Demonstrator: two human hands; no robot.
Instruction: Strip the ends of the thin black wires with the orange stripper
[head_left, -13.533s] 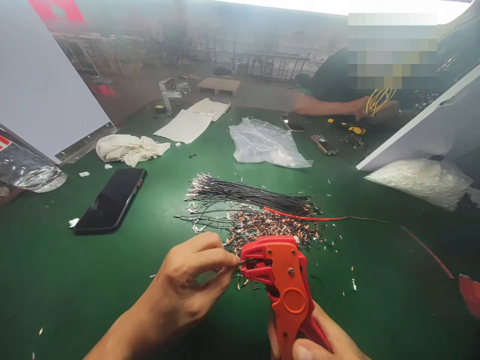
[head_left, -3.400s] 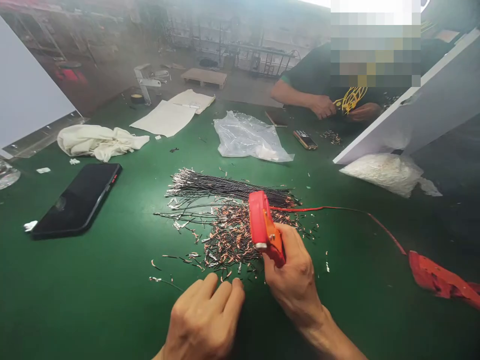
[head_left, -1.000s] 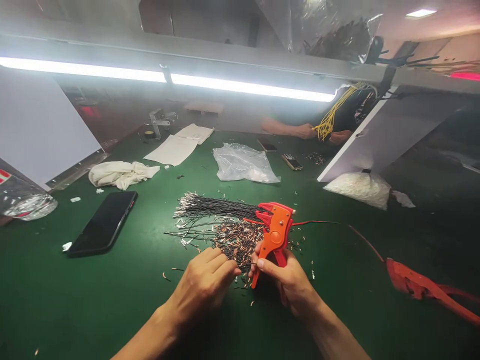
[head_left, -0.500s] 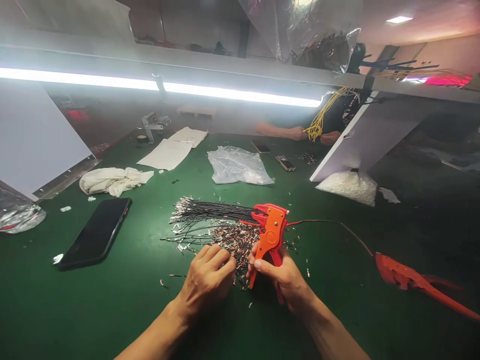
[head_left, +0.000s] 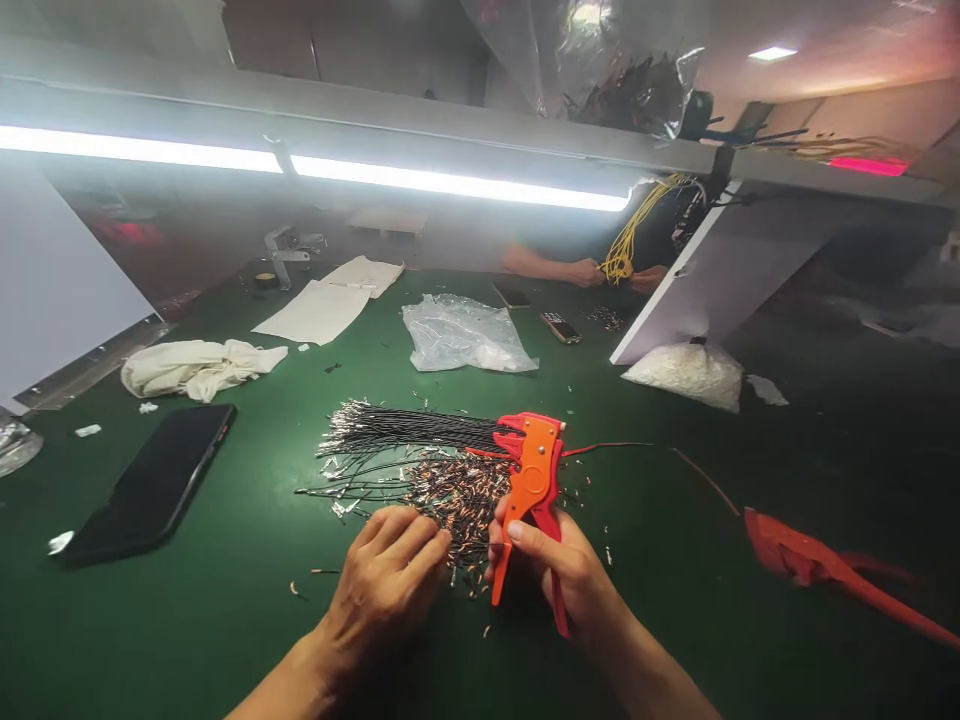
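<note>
My right hand point(head_left: 574, 565) is wrapped around the handles of an orange and red wire stripper point(head_left: 536, 460), its jaws pointing left. The handles are spread apart. My left hand point(head_left: 394, 565) is closed, knuckles up, low over the table; a thin black wire point(head_left: 478, 544) runs between its fingertips and my right thumb. Its fingertips are mostly hidden. Under and beyond the hands lies a heap of short black wire bits with copper ends point(head_left: 461, 495). Behind the heap, a bundle of long black wires point(head_left: 412, 425) with silvery terminals at the left reaches the stripper's jaws.
A second red tool point(head_left: 817, 560) lies at the right. On the left are a black phone point(head_left: 154, 485) and a white cloth point(head_left: 202, 370). Farther back are paper point(head_left: 311, 310), a plastic bag point(head_left: 465, 335) and a bag of white pieces point(head_left: 690, 375). Another person's hands hold yellow wires point(head_left: 626, 250).
The view has shifted slightly, so most things sit a little farther left. My hands and the wire stripper keep nearly the same places over the heap, slightly nearer me.
</note>
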